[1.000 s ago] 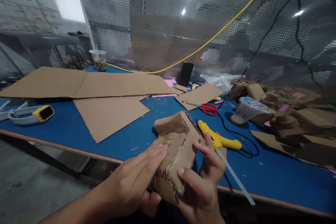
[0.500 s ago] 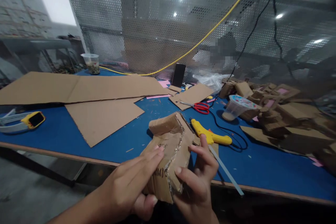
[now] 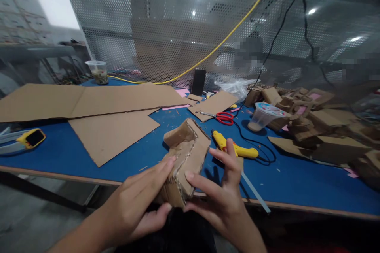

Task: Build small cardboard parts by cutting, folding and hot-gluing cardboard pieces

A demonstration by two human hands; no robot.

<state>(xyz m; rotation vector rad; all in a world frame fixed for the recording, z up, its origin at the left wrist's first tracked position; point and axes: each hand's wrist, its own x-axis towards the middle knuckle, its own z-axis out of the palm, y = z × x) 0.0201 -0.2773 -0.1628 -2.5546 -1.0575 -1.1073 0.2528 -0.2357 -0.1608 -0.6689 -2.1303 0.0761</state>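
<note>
Between both hands, above the table's front edge, is a folded cardboard piece [image 3: 190, 154] with glued seams and black lettering on one side. My left hand [image 3: 139, 193] grips its left side, fingers flat along the lettered face and thumb underneath. Against its right panel press the fingertips of my right hand [image 3: 222, 182], with the upper fingers partly raised and apart from the card. Just beyond the right hand lies a yellow glue gun [image 3: 234, 146], a pale glue stick [image 3: 257, 193] pointing out behind it. Red-handled scissors [image 3: 224, 118] rest farther back.
Large cardboard sheets [image 3: 115, 102] cover the left of the blue table [image 3: 133, 152], near a yellow watch [image 3: 32, 138]. Cardboard pieces [image 3: 335, 126] pile up at right beside a plastic cup [image 3: 264, 116]. A black phone [image 3: 198, 82] leans against the perforated metal screen [image 3: 166, 35].
The cardboard piece has turned and tilted, showing more of its right panel. My right hand has shifted lower along it, and its view has opened up between fingers and card.
</note>
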